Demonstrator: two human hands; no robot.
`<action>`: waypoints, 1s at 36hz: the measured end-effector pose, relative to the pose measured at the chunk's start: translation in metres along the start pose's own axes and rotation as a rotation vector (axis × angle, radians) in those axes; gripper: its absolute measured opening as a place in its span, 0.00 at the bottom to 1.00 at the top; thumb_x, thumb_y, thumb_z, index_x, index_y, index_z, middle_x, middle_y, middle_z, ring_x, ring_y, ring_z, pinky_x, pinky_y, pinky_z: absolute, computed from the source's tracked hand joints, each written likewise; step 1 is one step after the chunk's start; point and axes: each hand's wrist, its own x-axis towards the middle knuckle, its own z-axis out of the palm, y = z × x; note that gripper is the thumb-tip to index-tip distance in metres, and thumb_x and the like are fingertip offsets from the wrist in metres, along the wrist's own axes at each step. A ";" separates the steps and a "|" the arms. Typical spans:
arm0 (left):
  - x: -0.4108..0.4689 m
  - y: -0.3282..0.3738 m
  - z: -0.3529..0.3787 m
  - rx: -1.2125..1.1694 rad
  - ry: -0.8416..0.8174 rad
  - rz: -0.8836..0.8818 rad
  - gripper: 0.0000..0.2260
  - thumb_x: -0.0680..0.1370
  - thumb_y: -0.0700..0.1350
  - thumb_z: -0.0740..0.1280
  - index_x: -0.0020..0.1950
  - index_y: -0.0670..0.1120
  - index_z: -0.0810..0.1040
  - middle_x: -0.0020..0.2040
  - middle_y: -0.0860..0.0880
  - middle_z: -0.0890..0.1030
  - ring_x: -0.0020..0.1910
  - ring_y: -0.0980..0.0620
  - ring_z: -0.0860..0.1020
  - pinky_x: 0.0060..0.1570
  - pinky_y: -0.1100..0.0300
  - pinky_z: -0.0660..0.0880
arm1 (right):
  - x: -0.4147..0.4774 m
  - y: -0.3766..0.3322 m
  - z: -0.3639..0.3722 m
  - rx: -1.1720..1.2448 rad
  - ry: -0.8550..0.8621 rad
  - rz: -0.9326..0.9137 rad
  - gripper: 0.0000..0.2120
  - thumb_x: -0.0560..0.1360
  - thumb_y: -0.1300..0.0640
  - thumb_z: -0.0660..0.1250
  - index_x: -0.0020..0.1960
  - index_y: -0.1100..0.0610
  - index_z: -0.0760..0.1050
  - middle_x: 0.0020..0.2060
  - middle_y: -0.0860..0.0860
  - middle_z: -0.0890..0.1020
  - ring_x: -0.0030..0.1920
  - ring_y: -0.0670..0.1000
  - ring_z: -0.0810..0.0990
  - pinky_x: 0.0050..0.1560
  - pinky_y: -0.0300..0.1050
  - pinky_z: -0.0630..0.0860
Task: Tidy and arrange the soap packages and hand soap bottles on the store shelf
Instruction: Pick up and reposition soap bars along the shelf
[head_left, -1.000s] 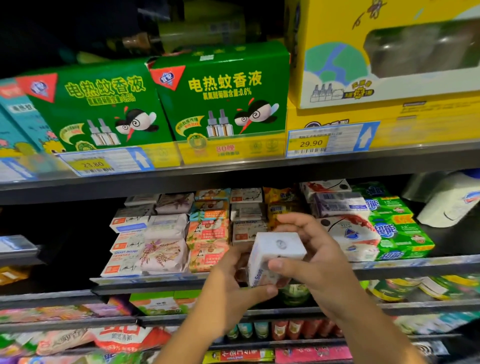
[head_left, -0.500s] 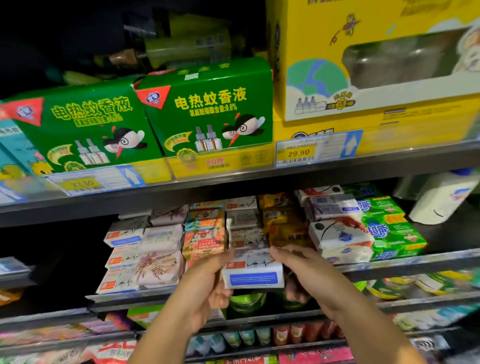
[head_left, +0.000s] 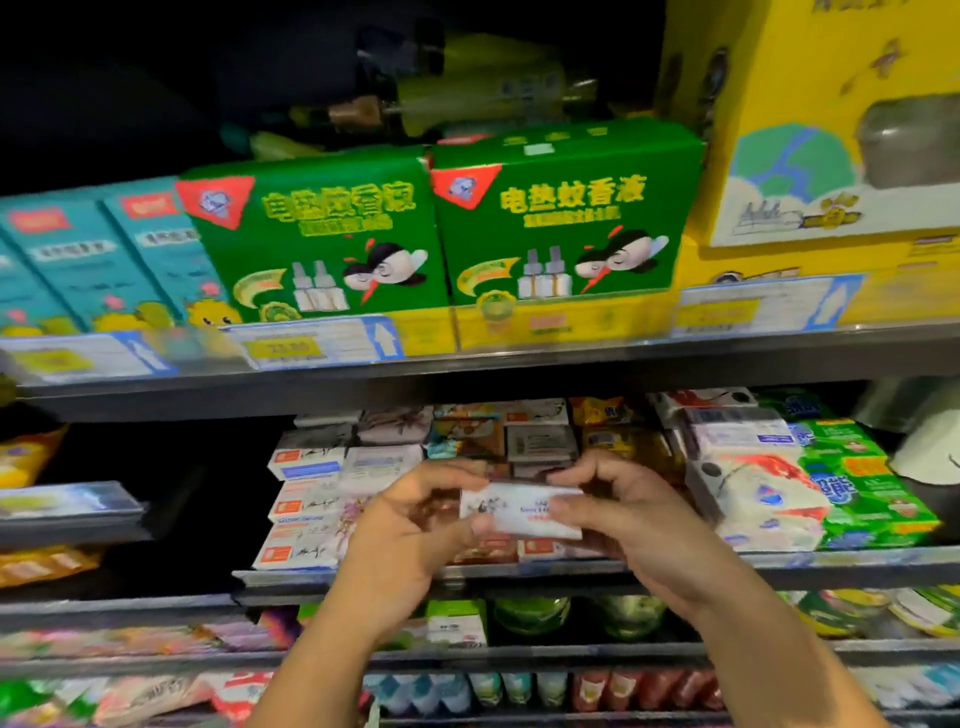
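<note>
A small white soap box (head_left: 511, 509) with blue print is held flat between both hands, just in front of the soap shelf (head_left: 831, 564). My left hand (head_left: 410, 530) grips its left end and my right hand (head_left: 618, 512) pinches its right end with curled fingers. Behind the hands, white soap boxes with orange labels (head_left: 306, 506) are stacked in rows on the left. To the right sit white and red soap packs (head_left: 758, 488) and green soap packs (head_left: 862, 493). A white bottle (head_left: 930, 447) stands at the far right of that shelf.
The shelf above holds green mosquito-liquid boxes (head_left: 561, 218), teal boxes (head_left: 93, 260) and a large yellow box (head_left: 831, 130), with price tags (head_left: 311, 345) along its edge. Lower shelves carry green jars (head_left: 530, 616) and several colourful packets (head_left: 156, 696).
Both hands have turned the soap box from end-on to flat and lifted it up to the soap rows. The camera has shifted right and closer.
</note>
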 end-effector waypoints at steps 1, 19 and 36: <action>-0.001 -0.001 -0.007 0.008 0.001 0.051 0.13 0.64 0.33 0.75 0.41 0.49 0.85 0.53 0.50 0.85 0.55 0.52 0.82 0.51 0.57 0.81 | 0.003 0.000 0.003 -0.067 -0.017 -0.020 0.10 0.63 0.54 0.81 0.41 0.49 0.83 0.52 0.52 0.85 0.52 0.53 0.84 0.53 0.51 0.81; -0.027 -0.041 -0.193 1.250 0.041 -0.085 0.21 0.79 0.55 0.68 0.70 0.50 0.74 0.64 0.51 0.74 0.63 0.49 0.73 0.61 0.52 0.73 | 0.077 0.005 0.139 -0.788 0.126 -0.227 0.22 0.70 0.46 0.77 0.59 0.38 0.71 0.54 0.42 0.77 0.49 0.44 0.77 0.44 0.40 0.71; -0.048 -0.062 -0.219 1.395 -0.111 -0.201 0.32 0.81 0.62 0.58 0.81 0.56 0.49 0.71 0.50 0.69 0.70 0.46 0.66 0.59 0.50 0.75 | 0.139 0.029 0.230 -1.211 -0.089 -0.161 0.18 0.79 0.44 0.66 0.69 0.40 0.74 0.69 0.43 0.75 0.73 0.50 0.67 0.68 0.42 0.54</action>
